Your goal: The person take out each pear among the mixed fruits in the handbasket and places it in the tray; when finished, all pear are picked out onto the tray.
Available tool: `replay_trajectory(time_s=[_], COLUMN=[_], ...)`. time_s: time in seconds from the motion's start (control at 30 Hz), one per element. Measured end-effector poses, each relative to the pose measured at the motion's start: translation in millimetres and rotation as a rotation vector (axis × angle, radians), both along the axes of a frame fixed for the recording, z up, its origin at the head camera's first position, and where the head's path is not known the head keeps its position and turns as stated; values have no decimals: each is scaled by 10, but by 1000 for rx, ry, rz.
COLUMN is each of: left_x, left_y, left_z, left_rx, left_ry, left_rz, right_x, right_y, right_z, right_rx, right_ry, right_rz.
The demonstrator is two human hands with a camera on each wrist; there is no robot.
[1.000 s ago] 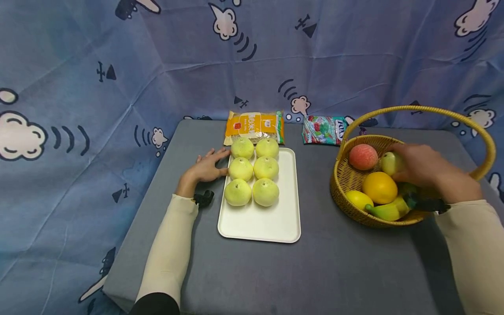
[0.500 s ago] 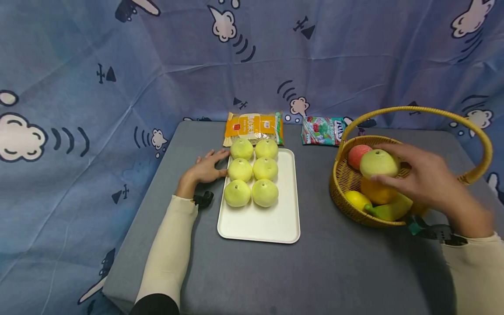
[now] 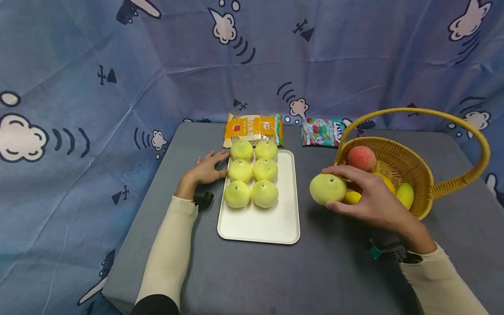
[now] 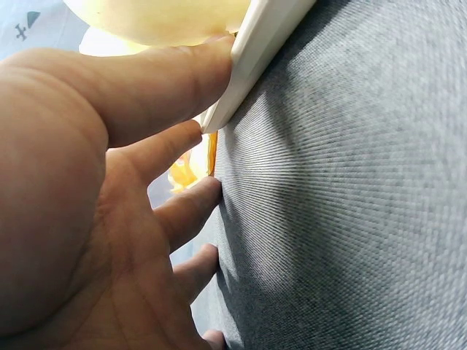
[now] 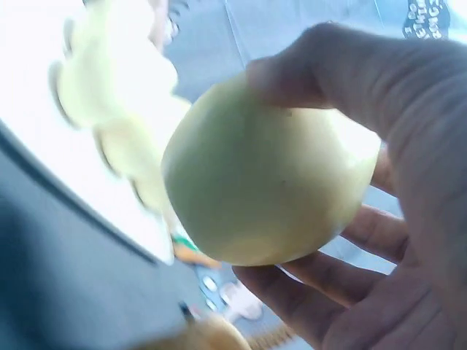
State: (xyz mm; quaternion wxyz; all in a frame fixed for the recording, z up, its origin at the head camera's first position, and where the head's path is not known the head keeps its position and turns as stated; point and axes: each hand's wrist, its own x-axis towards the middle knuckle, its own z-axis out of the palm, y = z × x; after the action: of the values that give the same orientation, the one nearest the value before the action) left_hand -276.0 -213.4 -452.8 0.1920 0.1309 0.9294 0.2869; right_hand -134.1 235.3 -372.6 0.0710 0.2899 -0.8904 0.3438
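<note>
In the head view my right hand [image 3: 372,197] grips a small round pale-green melon [image 3: 327,189] between thumb and fingers, in the air just left of the wicker basket. The right wrist view shows the thumb on one side of this melon [image 5: 266,175] and the fingers on the other. My left hand [image 3: 206,168] lies with spread fingers at the left edge of a white tray [image 3: 275,227]. Its thumb and forefinger tips touch the tray's rim [image 4: 252,69] in the left wrist view. Several similar melons [image 3: 265,169] stand in two columns on the tray.
The yellow wicker basket [image 3: 423,188] with its tall handle [image 3: 417,110] holds a peach [image 3: 361,158], a lemon [image 3: 353,197] and other yellow and green fruit. Behind the tray lie an orange food bag [image 3: 253,128] and a teal snack packet [image 3: 323,131], near the patterned curtain [image 3: 177,52].
My right hand has lifted the melon out of the basket and carried it left past the basket's rim. My left hand and the tray have stayed where they were.
</note>
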Motion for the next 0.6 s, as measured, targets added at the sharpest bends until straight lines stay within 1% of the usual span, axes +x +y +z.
replay_trajectory(time_s=[0.07, 0.23, 0.33, 0.43, 0.5, 0.6], left_x=[-3, -4, -8, -20, -25, -26], left_y=[0, 4, 4, -1, -6, -10], left_z=[-9, -16, -19, -24, -24, -21], left_rx=[-3, -8, -10, -16, -20, -20], left_ry=[2, -1, -6, -8, -9, -6], left_rz=[-1, 1, 2, 2, 1, -2], right_x=[25, 99, 144, 182, 204, 230], right_y=[-123, -441, -636, -825, -946, -1113], right_z=[-67, -266, -385, -502, -559, -634], right_rx=[-17, -80, -115, -139, -160, -175], right_ry=[-39, -169, -220, -237, -234, -179], right_rz=[31, 111, 148, 182, 206, 230])
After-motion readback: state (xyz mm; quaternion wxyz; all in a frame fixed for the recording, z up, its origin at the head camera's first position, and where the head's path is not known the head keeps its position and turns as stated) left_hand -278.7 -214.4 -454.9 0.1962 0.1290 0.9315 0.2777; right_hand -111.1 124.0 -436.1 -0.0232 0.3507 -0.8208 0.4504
